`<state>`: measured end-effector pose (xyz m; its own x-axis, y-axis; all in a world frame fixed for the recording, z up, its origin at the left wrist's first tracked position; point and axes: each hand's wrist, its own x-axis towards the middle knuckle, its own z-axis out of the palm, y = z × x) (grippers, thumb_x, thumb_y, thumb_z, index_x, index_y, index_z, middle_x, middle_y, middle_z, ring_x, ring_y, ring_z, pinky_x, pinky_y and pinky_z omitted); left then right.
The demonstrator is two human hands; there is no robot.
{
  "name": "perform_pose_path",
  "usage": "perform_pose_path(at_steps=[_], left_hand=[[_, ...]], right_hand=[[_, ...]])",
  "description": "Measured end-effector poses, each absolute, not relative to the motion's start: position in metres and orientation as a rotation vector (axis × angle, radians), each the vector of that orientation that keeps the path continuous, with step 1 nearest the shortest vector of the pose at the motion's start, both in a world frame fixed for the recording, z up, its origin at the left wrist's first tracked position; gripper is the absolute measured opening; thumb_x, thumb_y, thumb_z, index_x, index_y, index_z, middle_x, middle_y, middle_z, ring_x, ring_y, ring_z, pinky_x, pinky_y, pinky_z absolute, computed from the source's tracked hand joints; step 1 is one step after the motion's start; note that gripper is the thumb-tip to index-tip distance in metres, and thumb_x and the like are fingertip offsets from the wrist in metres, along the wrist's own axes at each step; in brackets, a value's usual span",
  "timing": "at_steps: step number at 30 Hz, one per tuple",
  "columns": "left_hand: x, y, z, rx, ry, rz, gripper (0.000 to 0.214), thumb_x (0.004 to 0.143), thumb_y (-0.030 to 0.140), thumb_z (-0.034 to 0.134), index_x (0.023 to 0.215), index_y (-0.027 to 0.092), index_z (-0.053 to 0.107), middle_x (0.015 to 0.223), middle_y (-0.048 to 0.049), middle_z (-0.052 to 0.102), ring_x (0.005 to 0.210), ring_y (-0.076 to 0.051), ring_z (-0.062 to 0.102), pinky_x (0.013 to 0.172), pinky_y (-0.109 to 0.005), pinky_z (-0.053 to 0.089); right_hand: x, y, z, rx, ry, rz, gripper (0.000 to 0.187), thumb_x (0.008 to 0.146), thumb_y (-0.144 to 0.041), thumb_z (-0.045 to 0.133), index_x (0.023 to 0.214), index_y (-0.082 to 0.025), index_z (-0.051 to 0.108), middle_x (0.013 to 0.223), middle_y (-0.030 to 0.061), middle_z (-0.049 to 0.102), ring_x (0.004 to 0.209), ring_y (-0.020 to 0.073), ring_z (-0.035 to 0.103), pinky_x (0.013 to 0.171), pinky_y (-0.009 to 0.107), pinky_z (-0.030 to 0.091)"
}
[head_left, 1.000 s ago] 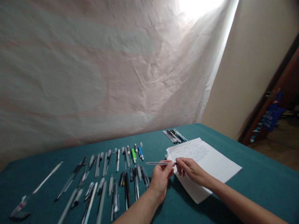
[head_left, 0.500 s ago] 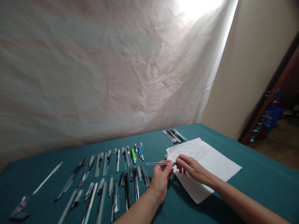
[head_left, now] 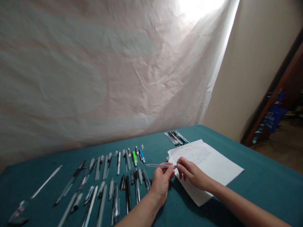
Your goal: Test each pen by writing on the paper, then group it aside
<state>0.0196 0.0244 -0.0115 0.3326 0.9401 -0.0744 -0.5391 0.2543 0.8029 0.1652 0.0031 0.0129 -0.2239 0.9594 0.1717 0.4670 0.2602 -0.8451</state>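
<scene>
A translucent pen barrel (head_left: 155,165) lies level between my hands, its free end pointing left. My left hand (head_left: 162,179) pinches it between thumb and fingers. At its right end, the fingers of my right hand (head_left: 189,171) are closed around the darker tip; exactly what they grip there is partly hidden. Both hands hover over the near left edge of the written-on paper sheets (head_left: 220,167). To the left of my left hand lie several pen parts, among them a black pen barrel (head_left: 128,194) and clear barrels with loose caps.
A row of pens (head_left: 176,138) lies behind the paper on the green tablecloth (head_left: 236,145). A green pen part (head_left: 134,158) and a blue one (head_left: 142,155) stand out among the loose pieces. A pale sheet (head_left: 130,78) hangs behind the table.
The view has shifted very slightly. Both hands keep their hold on the pen, with hardly any movement between them.
</scene>
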Motion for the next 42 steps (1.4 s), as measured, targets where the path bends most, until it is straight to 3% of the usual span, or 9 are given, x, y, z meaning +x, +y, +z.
perform_pose_path(at_steps=[6, 10, 13, 17, 23, 27, 30, 34, 42], left_hand=[[0.019, 0.025, -0.01, 0.818, 0.626, 1.085, 0.028, 0.07, 0.031, 0.068, 0.087, 0.012, 0.056, 0.078, -0.0019, 0.057, 0.065, -0.007, 0.049, 0.064, -0.02, 0.039], [0.02, 0.022, -0.006, 0.926, 0.655, 1.052, 0.031, 0.075, 0.041, 0.06, 0.083, 0.011, 0.055, 0.074, -0.002, 0.056, 0.062, -0.008, 0.048, 0.06, -0.02, 0.039], [0.022, 0.017, -0.003, 1.109, 0.669, 0.969, 0.036, 0.078, 0.048, 0.052, 0.077, 0.012, 0.054, 0.067, -0.0007, 0.053, 0.057, -0.009, 0.048, 0.056, -0.022, 0.039], [0.024, 0.009, 0.0, 1.39, 0.646, 0.835, 0.037, 0.079, 0.049, 0.049, 0.072, 0.013, 0.051, 0.062, 0.0015, 0.048, 0.051, -0.009, 0.046, 0.049, -0.021, 0.038], [0.018, 0.0, 0.006, 1.779, 0.639, 0.824, 0.047, 0.091, 0.043, 0.024, 0.073, 0.013, 0.055, 0.072, -0.0044, 0.055, 0.068, -0.014, 0.053, 0.066, -0.027, 0.041], [0.014, -0.006, 0.011, 2.19, 0.709, 0.811, 0.03, 0.09, 0.032, 0.034, 0.085, 0.018, 0.06, 0.09, -0.0049, 0.059, 0.09, -0.018, 0.052, 0.083, -0.032, 0.037], [0.014, -0.01, 0.01, 2.378, 0.7, 0.772, 0.019, 0.086, 0.029, 0.044, 0.093, 0.02, 0.059, 0.106, -0.0048, 0.058, 0.103, -0.02, 0.048, 0.092, -0.035, 0.031], [0.014, -0.013, 0.01, 2.48, 0.69, 0.702, 0.018, 0.082, 0.031, 0.051, 0.094, 0.021, 0.058, 0.109, -0.0048, 0.057, 0.109, -0.021, 0.044, 0.096, -0.037, 0.029], [0.014, -0.012, 0.011, 2.542, 0.696, 0.625, 0.025, 0.076, 0.035, 0.059, 0.096, 0.02, 0.057, 0.111, -0.0058, 0.056, 0.11, -0.022, 0.044, 0.098, -0.038, 0.027]], right_hand=[[0.166, 0.004, 0.018, -1.279, -1.798, 1.066, 0.032, 0.09, -0.043, 0.03, 0.076, -0.018, 0.044, 0.061, -0.0008, 0.055, 0.053, 0.0116, 0.052, 0.051, 0.024, 0.043], [0.173, 0.003, 0.031, -1.309, -1.945, 0.868, 0.033, 0.091, -0.038, 0.03, 0.075, -0.017, 0.051, 0.065, 0.0012, 0.057, 0.059, 0.0121, 0.054, 0.058, 0.024, 0.043], [0.178, 0.004, 0.033, -1.327, -1.996, 0.619, 0.023, 0.089, -0.026, 0.036, 0.105, -0.02, 0.051, 0.079, 0.0026, 0.06, 0.065, 0.0123, 0.056, 0.061, 0.024, 0.044], [0.178, 0.005, 0.028, -1.281, -2.217, 0.327, 0.049, 0.082, -0.012, 0.042, 0.129, -0.028, 0.038, 0.099, 0.0052, 0.059, 0.078, 0.0146, 0.057, 0.07, 0.026, 0.044], [0.188, 0.011, 0.034, -1.317, -2.148, 0.211, 0.034, 0.085, -0.019, 0.043, 0.117, -0.026, 0.054, 0.097, 0.0061, 0.063, 0.085, 0.0175, 0.058, 0.073, 0.027, 0.044], [0.209, 0.018, 0.037, -1.345, -1.816, 0.387, 0.03, 0.086, -0.035, 0.044, 0.107, -0.021, 0.059, 0.098, 0.008, 0.062, 0.077, 0.0172, 0.06, 0.065, 0.027, 0.049], [0.224, 0.018, 0.029, -1.378, -1.638, 0.611, 0.031, 0.083, -0.042, 0.046, 0.093, -0.016, 0.06, 0.08, 0.0069, 0.063, 0.062, 0.0156, 0.059, 0.051, 0.025, 0.048], [0.237, 0.008, 0.012, -1.441, -1.591, 0.682, 0.024, 0.08, -0.04, 0.052, 0.078, -0.016, 0.055, 0.058, -0.0001, 0.058, 0.053, 0.0129, 0.055, 0.051, 0.024, 0.045], [0.244, -0.001, -0.013, -1.513, -1.506, 0.692, 0.016, 0.079, -0.032, 0.049, 0.073, -0.017, 0.051, 0.056, -0.0025, 0.057, 0.05, 0.0109, 0.051, 0.05, 0.023, 0.04]])
